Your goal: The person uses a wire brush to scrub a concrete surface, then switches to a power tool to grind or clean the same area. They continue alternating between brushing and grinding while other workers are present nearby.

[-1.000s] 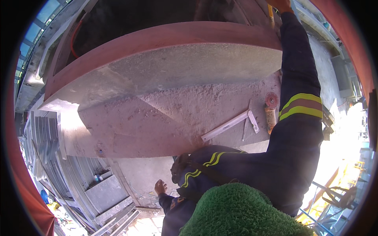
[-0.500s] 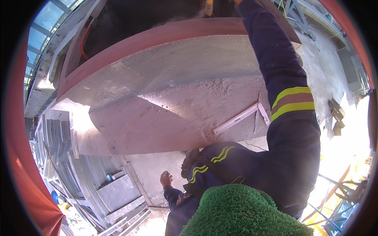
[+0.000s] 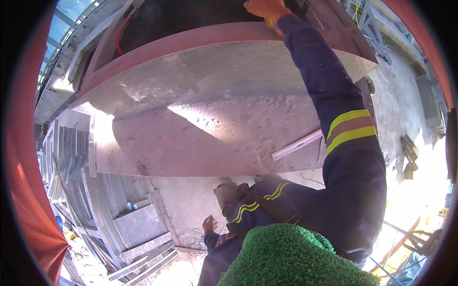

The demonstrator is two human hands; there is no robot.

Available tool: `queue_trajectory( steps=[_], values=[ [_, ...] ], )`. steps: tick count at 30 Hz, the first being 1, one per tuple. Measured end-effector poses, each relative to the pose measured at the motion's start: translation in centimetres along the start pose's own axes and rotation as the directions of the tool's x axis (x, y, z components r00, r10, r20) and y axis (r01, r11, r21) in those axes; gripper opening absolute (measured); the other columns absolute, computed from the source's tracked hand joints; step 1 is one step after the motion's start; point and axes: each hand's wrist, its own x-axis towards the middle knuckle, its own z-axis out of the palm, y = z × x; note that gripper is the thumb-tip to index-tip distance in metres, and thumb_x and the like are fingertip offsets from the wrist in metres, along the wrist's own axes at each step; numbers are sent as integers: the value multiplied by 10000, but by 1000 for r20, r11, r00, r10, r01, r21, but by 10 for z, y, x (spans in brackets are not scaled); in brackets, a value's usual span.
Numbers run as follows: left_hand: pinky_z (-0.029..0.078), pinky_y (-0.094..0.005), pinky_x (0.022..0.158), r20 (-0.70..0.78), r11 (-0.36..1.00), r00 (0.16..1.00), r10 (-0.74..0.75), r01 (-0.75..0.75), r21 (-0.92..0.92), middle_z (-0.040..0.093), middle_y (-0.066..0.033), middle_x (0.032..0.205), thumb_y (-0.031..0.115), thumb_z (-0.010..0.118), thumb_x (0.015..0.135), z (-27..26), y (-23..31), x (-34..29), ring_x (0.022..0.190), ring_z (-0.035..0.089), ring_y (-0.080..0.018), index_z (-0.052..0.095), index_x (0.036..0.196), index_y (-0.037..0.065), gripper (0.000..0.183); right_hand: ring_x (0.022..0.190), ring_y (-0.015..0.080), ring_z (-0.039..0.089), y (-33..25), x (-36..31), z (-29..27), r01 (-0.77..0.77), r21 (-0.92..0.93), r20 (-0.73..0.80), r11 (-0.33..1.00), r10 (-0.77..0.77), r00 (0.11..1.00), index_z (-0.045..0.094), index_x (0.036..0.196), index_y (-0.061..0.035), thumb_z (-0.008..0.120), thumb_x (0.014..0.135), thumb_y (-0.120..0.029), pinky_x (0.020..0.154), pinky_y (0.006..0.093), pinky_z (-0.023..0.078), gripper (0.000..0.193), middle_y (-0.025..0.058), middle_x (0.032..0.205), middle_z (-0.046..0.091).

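My right arm stretches far forward across a wide workbench with a dusty, pinkish-grey top. At the far side, my right hand is closed, fingers bent over a small yellowish piece whose kind is mostly hidden by the hand. Beyond the bench's raised reddish edge lies a dark recess. My left hand hangs low beside my body, fingers loosely curled and apart, holding nothing. On the bench, partly covered by my right sleeve, rests a pale metal try square.
Stacked metal profiles and a flat grey panel stand to the left. A red curtain hangs at the left edge. Dark blocks lie on the floor at right. Green shaggy material fills the lower middle.
My right hand has come into view over the far edge, where a yellowish piece showed before. The view has shifted a little; my sleeve now covers more of the try square.
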Motion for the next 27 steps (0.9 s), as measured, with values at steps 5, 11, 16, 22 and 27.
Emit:
queue_trajectory(
  steps=[5, 11, 16, 22, 27],
  values=[
    [587, -448, 732, 12, 990, 998, 60, -58, -126, 710, -155, 1204, 424, 673, 980, -25, -1, 43, 972, 737, -315, 584, 1407, 72, 561, 912, 485, 718, -87, 41, 9, 47, 225, -237, 973, 8, 971, 748, 920, 36, 627, 890, -347, 838, 561, 574, 402, 305, 926, 727],
    [591, -480, 761, 54, 992, 998, -18, 24, -123, 702, -178, 1231, 412, 679, 966, -112, -4, 112, 998, 734, -359, 558, 1428, 63, 592, 907, 496, 704, 1, 44, -49, -82, -234, -157, 969, 46, 987, 750, 922, 35, 648, 916, -400, 824, 567, 560, 447, 286, 955, 734],
    [558, -475, 712, 29, 975, 1000, 9, -3, -224, 681, -165, 1192, 417, 622, 980, -186, 14, 151, 982, 709, -345, 570, 1388, 56, 547, 1108, 425, 696, 6, -23, -65, -143, -399, 186, 906, 233, 955, 706, 1220, -36, 613, 919, -415, 970, 531, 537, 493, 241, 1134, 735],
    [534, -439, 682, -2, 968, 994, -108, 105, -226, 669, -142, 1174, 410, 601, 977, -213, 32, 170, 948, 697, -318, 577, 1343, 62, 506, 1076, 436, 701, -107, -26, -7, -116, -193, 117, 974, 140, 983, 726, 1152, -35, 625, 899, -444, 961, 535, 537, 492, 232, 1110, 743],
    [565, -434, 713, 42, 985, 999, -31, 38, -171, 693, -144, 1161, 420, 626, 984, -196, 53, 165, 925, 723, -314, 591, 1355, 59, 519, 936, 494, 704, -206, 53, 49, -88, 131, -183, 987, 111, 977, 738, 951, 40, 643, 908, -395, 852, 583, 551, 447, 295, 960, 729]
  ],
)
